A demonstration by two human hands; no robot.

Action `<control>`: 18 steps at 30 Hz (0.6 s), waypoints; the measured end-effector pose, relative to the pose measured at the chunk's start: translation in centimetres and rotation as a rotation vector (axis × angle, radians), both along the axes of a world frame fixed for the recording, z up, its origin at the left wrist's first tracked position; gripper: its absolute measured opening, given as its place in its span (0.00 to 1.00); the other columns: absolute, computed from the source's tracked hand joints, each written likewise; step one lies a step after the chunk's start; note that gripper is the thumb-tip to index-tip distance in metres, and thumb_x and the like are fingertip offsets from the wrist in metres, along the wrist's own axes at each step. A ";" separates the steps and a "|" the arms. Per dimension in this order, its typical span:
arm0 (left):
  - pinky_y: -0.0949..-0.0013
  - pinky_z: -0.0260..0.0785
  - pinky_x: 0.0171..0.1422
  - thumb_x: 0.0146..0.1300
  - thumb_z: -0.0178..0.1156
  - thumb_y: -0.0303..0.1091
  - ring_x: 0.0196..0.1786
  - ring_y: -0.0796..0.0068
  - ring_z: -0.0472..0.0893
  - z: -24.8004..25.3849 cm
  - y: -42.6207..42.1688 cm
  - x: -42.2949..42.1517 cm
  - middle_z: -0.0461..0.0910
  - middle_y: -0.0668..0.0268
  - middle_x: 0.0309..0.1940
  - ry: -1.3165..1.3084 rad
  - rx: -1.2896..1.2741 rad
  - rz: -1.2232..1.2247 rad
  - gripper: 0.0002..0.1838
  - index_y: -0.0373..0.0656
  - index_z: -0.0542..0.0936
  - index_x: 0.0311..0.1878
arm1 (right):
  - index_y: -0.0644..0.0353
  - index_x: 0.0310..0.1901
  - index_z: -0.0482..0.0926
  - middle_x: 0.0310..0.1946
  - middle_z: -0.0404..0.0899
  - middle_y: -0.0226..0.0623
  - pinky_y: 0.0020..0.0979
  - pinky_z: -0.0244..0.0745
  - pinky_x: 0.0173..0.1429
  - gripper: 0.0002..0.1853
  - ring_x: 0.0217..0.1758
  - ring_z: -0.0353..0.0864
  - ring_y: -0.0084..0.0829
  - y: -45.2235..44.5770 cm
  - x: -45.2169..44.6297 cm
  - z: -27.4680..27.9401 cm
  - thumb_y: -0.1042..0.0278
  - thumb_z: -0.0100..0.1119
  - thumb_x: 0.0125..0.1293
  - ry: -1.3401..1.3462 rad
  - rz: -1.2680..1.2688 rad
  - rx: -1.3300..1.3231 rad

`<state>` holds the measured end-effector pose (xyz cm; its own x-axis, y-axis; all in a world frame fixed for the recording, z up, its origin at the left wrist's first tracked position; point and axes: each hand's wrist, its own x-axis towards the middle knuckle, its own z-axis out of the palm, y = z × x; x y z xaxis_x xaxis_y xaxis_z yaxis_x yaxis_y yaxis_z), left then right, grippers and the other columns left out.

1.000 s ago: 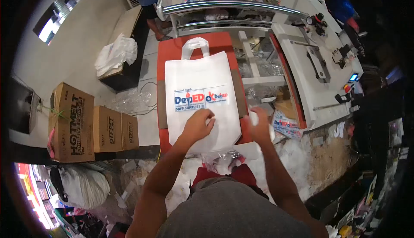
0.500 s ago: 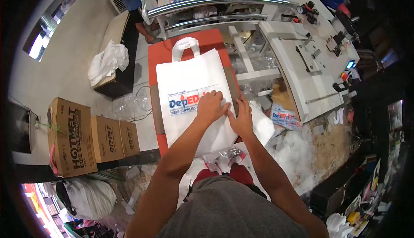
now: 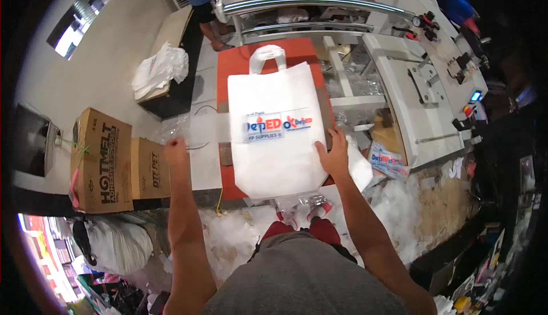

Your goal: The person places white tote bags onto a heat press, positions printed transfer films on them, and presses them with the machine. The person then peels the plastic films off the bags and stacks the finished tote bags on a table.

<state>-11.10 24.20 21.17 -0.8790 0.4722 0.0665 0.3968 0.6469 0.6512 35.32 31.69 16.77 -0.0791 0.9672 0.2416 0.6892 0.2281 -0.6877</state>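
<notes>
Right hand (image 3: 337, 154), fingers loosely spread, touches the right edge of a white, looped-handle printed fabric bag (image 3: 274, 169) lying on a flat red board (image 3: 228, 64), light pressure suiting smooth cloth, while left hand (image 3: 176, 148) looks curled near brown cardboard boxes (image 3: 149, 166), any grip unclear.

Left hand (image 3: 176, 145) has left bag (image 3: 274, 166), grip unclear.
</notes>
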 end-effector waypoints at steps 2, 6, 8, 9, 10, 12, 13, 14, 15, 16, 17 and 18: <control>0.55 0.75 0.44 0.63 0.56 0.43 0.40 0.54 0.84 -2.2 -6.5 -3.2 0.84 0.49 0.35 -0.110 -0.117 0.074 0.18 0.34 0.83 0.39 | 0.64 0.62 0.70 0.66 0.63 0.56 0.51 0.60 0.71 0.32 0.68 0.62 0.57 0.1 0.0 -0.5 0.58 0.68 0.60 -0.023 -0.024 0.039; 0.54 0.75 0.44 0.64 0.59 0.46 0.40 0.57 0.83 -12.8 -17.4 -3.1 0.84 0.50 0.36 0.023 -0.194 0.048 0.20 0.34 0.82 0.39 | 0.64 0.60 0.71 0.66 0.64 0.56 0.50 0.60 0.71 0.30 0.68 0.63 0.57 0.4 0.5 -1.5 0.59 0.68 0.60 -0.023 0.016 0.109; 0.57 0.75 0.45 0.64 0.60 0.43 0.39 0.58 0.83 -14.8 -17.4 -1.1 0.84 0.52 0.36 0.007 0.049 -0.037 0.17 0.36 0.82 0.40 | 0.65 0.59 0.71 0.66 0.64 0.56 0.50 0.61 0.71 0.29 0.67 0.64 0.57 0.1 0.4 -1.2 0.59 0.67 0.60 -0.042 0.031 0.127; 0.59 0.75 0.45 0.65 0.61 0.41 0.39 0.59 0.83 -16.0 -16.2 -0.9 0.84 0.54 0.36 -0.024 0.251 -0.088 0.14 0.37 0.82 0.40 | 0.65 0.60 0.71 0.66 0.64 0.55 0.49 0.61 0.71 0.29 0.67 0.64 0.56 0.0 0.3 -0.9 0.59 0.67 0.60 -0.025 0.027 0.109; 0.60 0.75 0.45 0.65 0.61 0.38 0.38 0.61 0.83 -12.0 -14.0 1.5 0.83 0.55 0.35 0.024 0.275 -0.168 0.12 0.38 0.82 0.40 | 0.65 0.60 0.71 0.66 0.64 0.55 0.49 0.61 0.71 0.29 0.67 0.64 0.56 0.1 0.2 -0.6 0.60 0.67 0.60 -0.007 0.027 0.094; 0.63 0.75 0.44 0.64 0.61 0.32 0.37 0.63 0.82 -3.6 -8.4 6.3 0.82 0.57 0.35 0.079 0.424 -0.328 0.08 0.37 0.80 0.40 | 0.65 0.60 0.71 0.66 0.64 0.55 0.48 0.61 0.71 0.29 0.68 0.64 0.55 0.0 0.0 -0.5 0.60 0.66 0.61 -0.034 0.029 0.104; 0.63 0.75 0.43 0.64 0.61 0.31 0.36 0.64 0.82 -1.5 -5.9 7.7 0.81 0.58 0.35 0.086 0.547 -0.410 0.07 0.36 0.79 0.40 | 0.65 0.60 0.71 0.66 0.64 0.55 0.48 0.61 0.71 0.29 0.68 0.64 0.55 0.0 0.0 -0.6 0.60 0.66 0.61 -0.041 0.022 0.105; 0.64 0.74 0.44 0.66 0.61 0.35 0.37 0.65 0.82 1.2 -3.9 8.9 0.82 0.58 0.35 -0.024 0.475 -0.511 0.10 0.36 0.80 0.43 | 0.65 0.60 0.71 0.67 0.63 0.54 0.48 0.61 0.71 0.29 0.68 0.64 0.55 0.0 -0.1 -0.6 0.59 0.66 0.61 -0.046 0.012 0.106; 0.65 0.74 0.44 0.67 0.61 0.39 0.37 0.65 0.82 3.0 -2.2 9.9 0.83 0.58 0.34 -0.133 0.397 -0.615 0.14 0.36 0.80 0.45 | 0.65 0.60 0.71 0.67 0.63 0.54 0.48 0.61 0.71 0.29 0.68 0.64 0.55 -0.1 -0.1 -0.6 0.59 0.66 0.61 -0.045 0.017 0.111; 0.65 0.74 0.41 0.66 0.62 0.41 0.34 0.65 0.82 3.5 -1.0 10.3 0.83 0.59 0.32 -0.106 0.210 -0.673 0.16 0.36 0.81 0.43 | 0.65 0.60 0.71 0.67 0.63 0.54 0.48 0.62 0.71 0.29 0.68 0.64 0.55 -0.2 -0.1 -0.5 0.59 0.66 0.61 -0.070 0.013 0.108; 0.66 0.75 0.38 0.65 0.63 0.43 0.31 0.65 0.82 3.8 0.0 10.8 0.83 0.60 0.29 -0.075 0.026 -0.727 0.17 0.35 0.82 0.41 | 0.64 0.60 0.71 0.67 0.63 0.53 0.48 0.62 0.70 0.29 0.68 0.64 0.55 0.0 0.0 -0.4 0.59 0.66 0.61 -0.093 0.007 0.109; 0.66 0.75 0.38 0.65 0.63 0.43 0.31 0.65 0.82 4.0 0.2 11.7 0.83 0.60 0.29 -0.067 0.034 -0.727 0.17 0.35 0.82 0.41 | 0.64 0.60 0.71 0.67 0.63 0.53 0.48 0.62 0.70 0.29 0.68 0.64 0.55 0.1 0.0 -0.3 0.59 0.66 0.61 -0.088 0.008 0.120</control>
